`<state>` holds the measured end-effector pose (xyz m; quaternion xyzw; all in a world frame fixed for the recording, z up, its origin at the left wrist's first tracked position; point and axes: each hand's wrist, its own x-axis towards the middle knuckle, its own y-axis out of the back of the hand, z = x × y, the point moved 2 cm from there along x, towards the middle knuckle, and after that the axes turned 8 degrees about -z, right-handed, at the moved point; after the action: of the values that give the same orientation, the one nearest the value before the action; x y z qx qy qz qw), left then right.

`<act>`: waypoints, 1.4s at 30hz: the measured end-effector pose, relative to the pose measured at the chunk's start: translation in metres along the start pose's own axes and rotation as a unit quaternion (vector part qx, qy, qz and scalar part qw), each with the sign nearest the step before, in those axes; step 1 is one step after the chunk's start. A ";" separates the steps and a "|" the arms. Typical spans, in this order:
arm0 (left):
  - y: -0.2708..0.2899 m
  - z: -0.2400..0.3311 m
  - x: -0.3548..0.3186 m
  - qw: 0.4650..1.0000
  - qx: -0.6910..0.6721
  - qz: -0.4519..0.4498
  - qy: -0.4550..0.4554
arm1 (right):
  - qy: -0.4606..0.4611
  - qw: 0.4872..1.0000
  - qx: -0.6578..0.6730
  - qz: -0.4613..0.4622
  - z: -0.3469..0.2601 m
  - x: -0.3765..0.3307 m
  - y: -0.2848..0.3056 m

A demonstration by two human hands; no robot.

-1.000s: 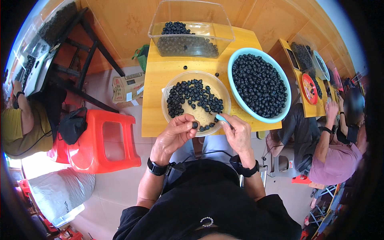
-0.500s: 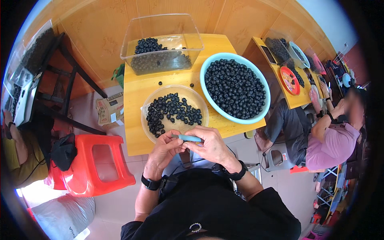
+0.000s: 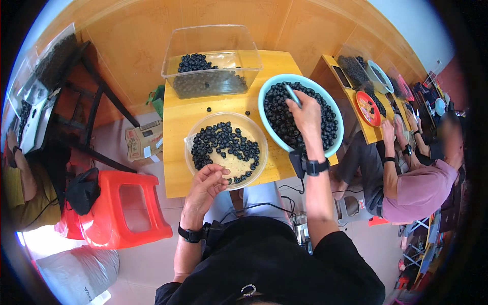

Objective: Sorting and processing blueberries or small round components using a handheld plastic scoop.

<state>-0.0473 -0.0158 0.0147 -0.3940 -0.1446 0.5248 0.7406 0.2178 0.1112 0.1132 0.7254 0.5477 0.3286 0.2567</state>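
My right hand (image 3: 306, 117) reaches into the pale blue bowl (image 3: 263, 124), closed around a slim light-blue tool (image 3: 292, 94) whose kind I cannot make out. Small round black pieces (image 3: 278, 113), like beads or berries, fill that bowl, and the hand is over them. At the near rim of a shallow clear round tray (image 3: 235, 163), my left hand (image 3: 207, 182) has its thumb and fingertips pinched together. Whatever they may hold is hidden. More black pieces (image 3: 218, 140) lie spread in this tray.
Behind the tray stands a clear plastic bin (image 3: 213, 81) partly filled with black pieces, all on a yellow table (image 3: 178, 152). A red stool (image 3: 114, 213) is at left. To the right, a person in a pink shirt (image 3: 422, 190) sits by another table with a red plate (image 3: 368, 109).
My right hand has left my other hand and moved up and right into the blue bowl with the light-blue tool. My left hand stays by the tray. The person at right has lowered their arms.
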 end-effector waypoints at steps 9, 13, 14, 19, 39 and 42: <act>0.034 0.035 -0.010 0.987 0.093 0.099 -0.091 | -0.034 0.987 0.143 -0.068 0.008 -0.088 0.016; 0.036 0.049 -0.007 0.945 0.244 0.159 -0.148 | -0.018 0.966 0.221 -0.135 0.021 -0.114 -0.007; 0.038 0.049 -0.004 0.944 0.247 0.163 -0.148 | -0.011 0.962 0.227 -0.149 0.024 -0.119 -0.015; 0.024 0.041 0.020 0.785 0.588 0.156 -0.116 | -0.008 0.954 0.231 -0.189 0.012 -0.136 -0.031; 0.001 0.023 0.034 0.922 0.374 0.091 -0.047 | -0.009 0.952 0.212 -0.220 0.017 -0.145 -0.041; -0.009 0.022 0.025 0.987 0.148 0.028 -0.050 | 0.031 0.948 0.226 -0.221 0.007 -0.146 -0.041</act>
<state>-0.0446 0.0151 0.0304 -0.2574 -0.0915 0.5803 0.7672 0.1701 -0.0184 0.0501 0.6146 0.7618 0.1535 0.1354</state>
